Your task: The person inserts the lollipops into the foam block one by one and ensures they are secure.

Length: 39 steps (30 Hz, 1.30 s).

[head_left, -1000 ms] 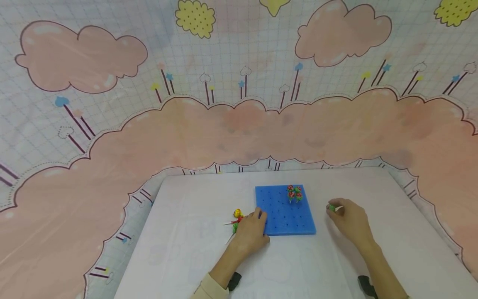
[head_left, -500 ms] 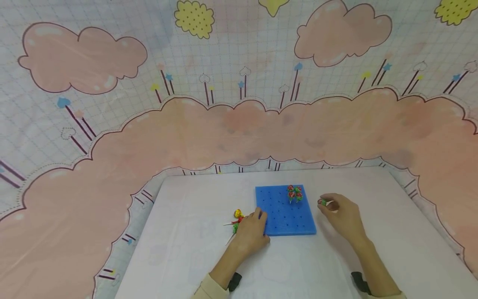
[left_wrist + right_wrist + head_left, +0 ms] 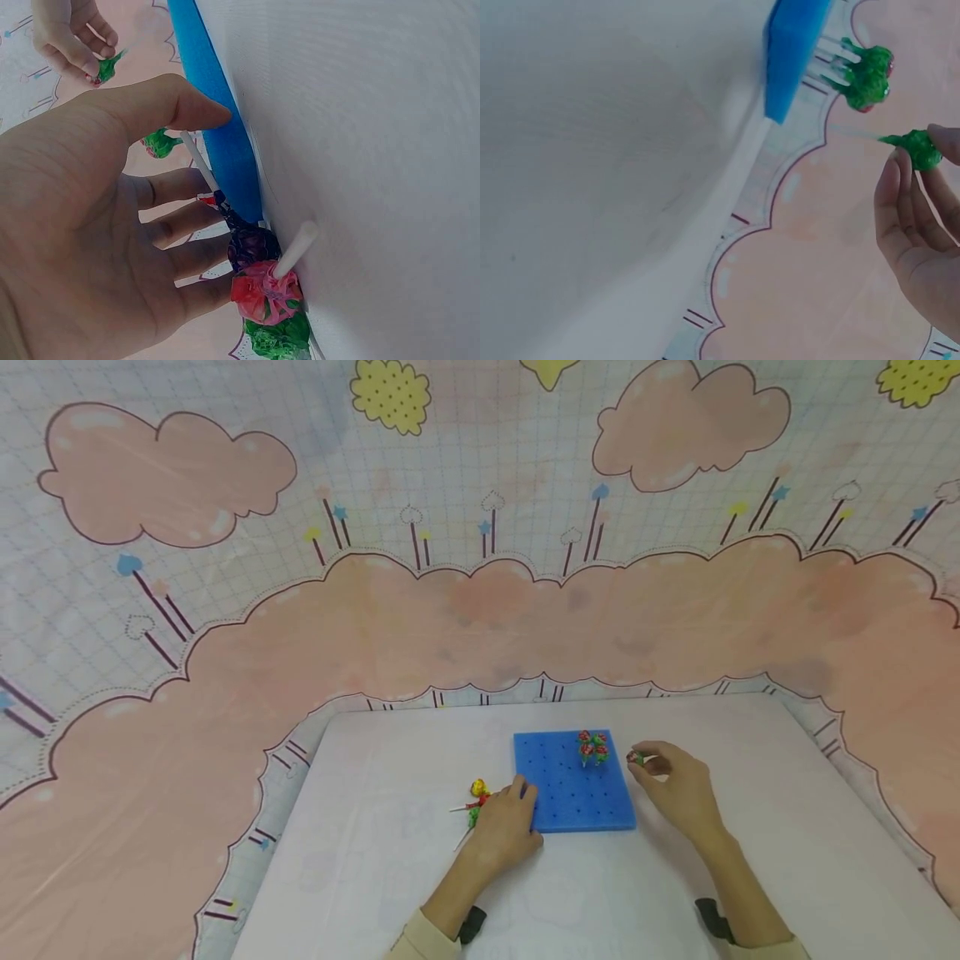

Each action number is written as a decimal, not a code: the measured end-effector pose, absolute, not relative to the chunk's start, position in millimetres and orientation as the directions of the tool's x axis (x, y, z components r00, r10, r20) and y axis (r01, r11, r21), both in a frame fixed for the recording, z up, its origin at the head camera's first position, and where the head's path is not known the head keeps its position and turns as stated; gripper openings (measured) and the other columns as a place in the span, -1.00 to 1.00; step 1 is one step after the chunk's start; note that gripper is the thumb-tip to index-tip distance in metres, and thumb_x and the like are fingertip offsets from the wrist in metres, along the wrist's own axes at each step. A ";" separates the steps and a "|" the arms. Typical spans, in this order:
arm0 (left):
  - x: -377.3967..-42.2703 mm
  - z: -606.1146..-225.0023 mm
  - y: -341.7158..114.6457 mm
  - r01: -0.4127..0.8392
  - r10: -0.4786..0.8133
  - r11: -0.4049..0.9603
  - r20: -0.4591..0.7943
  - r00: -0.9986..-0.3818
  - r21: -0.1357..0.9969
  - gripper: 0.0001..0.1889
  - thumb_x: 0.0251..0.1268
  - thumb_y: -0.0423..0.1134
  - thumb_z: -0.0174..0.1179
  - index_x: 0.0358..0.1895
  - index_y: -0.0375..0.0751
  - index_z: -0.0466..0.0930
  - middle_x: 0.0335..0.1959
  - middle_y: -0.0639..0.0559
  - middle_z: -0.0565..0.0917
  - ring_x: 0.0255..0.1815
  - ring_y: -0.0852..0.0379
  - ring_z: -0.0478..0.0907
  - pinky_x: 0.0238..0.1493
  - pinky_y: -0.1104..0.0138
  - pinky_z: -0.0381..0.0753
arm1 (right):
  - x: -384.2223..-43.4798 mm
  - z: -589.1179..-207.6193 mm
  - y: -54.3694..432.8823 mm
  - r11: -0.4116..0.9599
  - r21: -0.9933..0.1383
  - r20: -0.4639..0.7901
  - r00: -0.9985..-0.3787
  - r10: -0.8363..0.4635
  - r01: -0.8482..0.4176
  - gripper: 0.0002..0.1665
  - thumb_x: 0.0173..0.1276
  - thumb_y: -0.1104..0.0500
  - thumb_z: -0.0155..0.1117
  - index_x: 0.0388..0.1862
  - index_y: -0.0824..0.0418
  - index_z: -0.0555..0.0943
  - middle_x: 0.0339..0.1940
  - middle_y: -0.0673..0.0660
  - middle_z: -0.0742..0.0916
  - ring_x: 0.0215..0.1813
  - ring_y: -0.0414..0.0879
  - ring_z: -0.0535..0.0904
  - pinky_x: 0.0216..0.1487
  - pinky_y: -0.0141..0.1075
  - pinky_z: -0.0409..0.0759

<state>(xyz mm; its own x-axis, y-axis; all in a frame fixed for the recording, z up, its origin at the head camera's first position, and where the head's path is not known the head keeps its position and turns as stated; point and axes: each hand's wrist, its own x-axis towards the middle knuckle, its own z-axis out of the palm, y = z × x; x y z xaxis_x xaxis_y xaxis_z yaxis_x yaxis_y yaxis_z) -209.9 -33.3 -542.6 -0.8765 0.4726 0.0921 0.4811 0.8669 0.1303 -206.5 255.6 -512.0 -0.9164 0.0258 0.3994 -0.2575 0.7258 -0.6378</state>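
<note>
My right hand pinches a lollipop by its green-wrapped head, just off the right side of a blue board with rows of small holes. In the right wrist view its pale stick points toward the board. Several red-and-green lollipops stand upright near the board's far right corner. My left hand rests at the board's left edge, fingers fairly straight and thumb against its side. Loose lollipops lie beside that hand: a yellow one, a dark purple one, a pink one and a green one.
The board lies on a white table. Behind it hangs a printed cloth with clouds. Dark bands sit at both wrists. My left hand partly hides the loose lollipops in the head view.
My right hand has moved left and slightly away from me with its lollipop, closer to the board's right side. The left hand and the board have stayed in place.
</note>
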 end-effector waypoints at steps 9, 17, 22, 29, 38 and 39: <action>-210.7 -542.8 -33.5 0.482 0.473 0.868 0.095 -0.876 0.122 -0.39 0.21 -0.07 0.45 0.28 -0.25 0.54 0.19 -0.16 0.55 0.04 -0.03 0.67 0.14 0.10 0.67 | -213.7 -509.3 247.1 0.705 -0.651 0.380 -0.925 -0.020 -0.283 -0.68 0.43 0.18 0.45 0.13 0.13 0.67 -0.05 0.09 0.79 -0.06 0.03 0.75 -0.12 -0.44 0.65; -212.4 -545.5 -33.9 0.480 0.472 0.868 0.089 -0.877 0.128 -0.37 0.21 -0.06 0.44 0.30 -0.25 0.53 0.20 -0.16 0.54 0.06 -0.04 0.66 0.15 0.10 0.66 | -220.2 -510.1 239.5 0.677 -0.665 0.384 -0.922 -0.052 -0.315 -0.68 0.44 0.22 0.43 0.13 0.19 0.66 -0.02 0.14 0.78 -0.07 0.05 0.76 -0.09 -0.19 0.76; -213.0 -544.5 -34.0 0.475 0.469 0.870 0.076 -0.880 0.133 -0.36 0.22 -0.05 0.44 0.32 -0.25 0.52 0.22 -0.16 0.54 0.08 -0.05 0.66 0.17 0.09 0.65 | -224.4 -513.5 236.4 0.666 -0.671 0.388 -0.920 -0.059 -0.326 -0.68 0.44 0.23 0.43 0.13 0.22 0.65 0.00 0.17 0.76 -0.07 0.07 0.76 -0.05 -0.08 0.76; -213.0 -543.5 -33.8 0.481 0.474 0.867 0.078 -0.877 0.132 -0.34 0.21 -0.05 0.45 0.33 -0.26 0.52 0.23 -0.17 0.54 0.12 -0.06 0.65 0.18 0.08 0.65 | -227.2 -518.9 236.0 0.670 -0.671 0.382 -0.923 -0.052 -0.316 -0.67 0.42 0.25 0.45 0.12 0.24 0.66 -0.02 0.18 0.76 -0.08 0.07 0.76 -0.05 -0.05 0.76; -212.7 -543.8 -34.6 0.487 0.479 0.865 0.093 -0.873 0.116 -0.36 0.20 -0.05 0.45 0.31 -0.26 0.53 0.21 -0.17 0.55 0.09 -0.05 0.66 0.15 0.10 0.66 | -228.9 -521.8 235.3 0.662 -0.680 0.371 -0.927 -0.060 -0.315 -0.68 0.41 0.29 0.44 0.10 0.28 0.66 -0.05 0.21 0.76 -0.08 0.08 0.75 -0.04 -0.04 0.76; -212.7 -543.8 -34.7 0.487 0.479 0.865 0.093 -0.873 0.117 -0.36 0.20 -0.05 0.45 0.31 -0.26 0.53 0.21 -0.17 0.55 0.09 -0.04 0.66 0.15 0.10 0.66 | -229.1 -522.1 235.2 0.663 -0.679 0.372 -0.926 -0.062 -0.317 -0.69 0.41 0.29 0.44 0.10 0.29 0.65 -0.05 0.21 0.76 -0.08 0.09 0.75 -0.04 -0.04 0.76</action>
<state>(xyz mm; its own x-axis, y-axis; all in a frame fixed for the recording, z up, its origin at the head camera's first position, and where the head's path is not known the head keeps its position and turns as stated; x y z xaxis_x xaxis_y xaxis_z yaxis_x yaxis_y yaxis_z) -212.7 -34.7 -543.8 -0.8728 0.4791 0.0929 0.4874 0.8653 0.1171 -229.1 235.2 -522.1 -0.9263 -0.0624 0.3717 -0.3170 0.6626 -0.6786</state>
